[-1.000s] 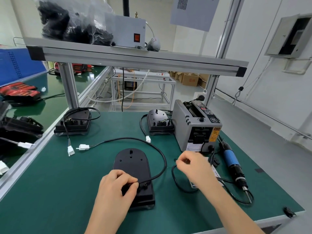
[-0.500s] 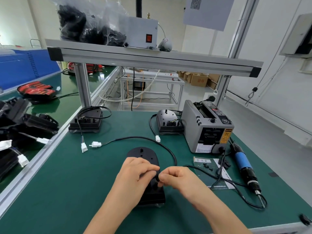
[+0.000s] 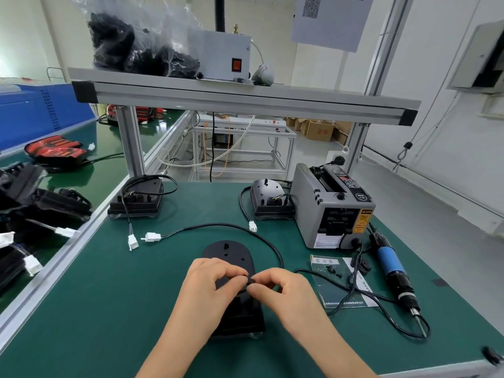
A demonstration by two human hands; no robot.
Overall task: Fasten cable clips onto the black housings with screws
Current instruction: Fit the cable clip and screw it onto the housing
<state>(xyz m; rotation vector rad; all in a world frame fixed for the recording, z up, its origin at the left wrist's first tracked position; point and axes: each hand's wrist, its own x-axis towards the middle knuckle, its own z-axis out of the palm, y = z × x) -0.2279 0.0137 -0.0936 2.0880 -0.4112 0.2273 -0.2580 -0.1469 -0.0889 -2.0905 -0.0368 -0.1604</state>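
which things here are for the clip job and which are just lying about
In use: black housing, its cable, small black piece pinched by left hand and right hand, electric screwdriver.
Lying about: tape dispenser, bag on shelf, cardboard boxes.

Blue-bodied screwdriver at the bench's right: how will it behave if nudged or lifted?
The screwdriver is round-bodied and lies flat on the mat, so a sideways nudge would probably roll it. The black cord looped by its tip looks floppy and may drag or snag on a lift. Its thick body suggests some weight.
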